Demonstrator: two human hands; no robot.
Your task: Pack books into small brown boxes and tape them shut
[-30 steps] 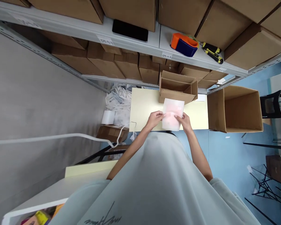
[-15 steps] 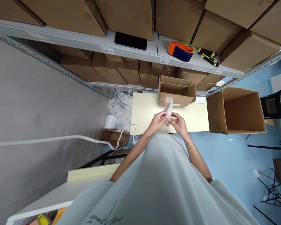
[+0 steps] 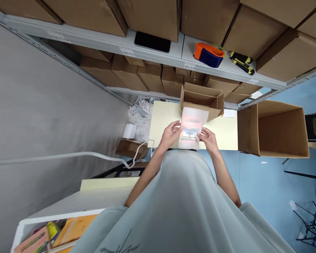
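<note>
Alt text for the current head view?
A left hand and a right hand hold a pale, pink-tinted printed packet over a cream table. An open cardboard box stands beyond it on the table; higher in the frame, a grey shelf bears a smartphone and box cutters.

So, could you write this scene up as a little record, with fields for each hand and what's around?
Left hand: holds the left edge of a pale printed sheet or pouch
Right hand: holds its right edge
Surface below: cream table
Beyond the hands: open cardboard box, partly covered in view
Right of table: larger open box
Grey shelf: black flat slab, orange-and-blue holder, black-and-yellow tools
</note>
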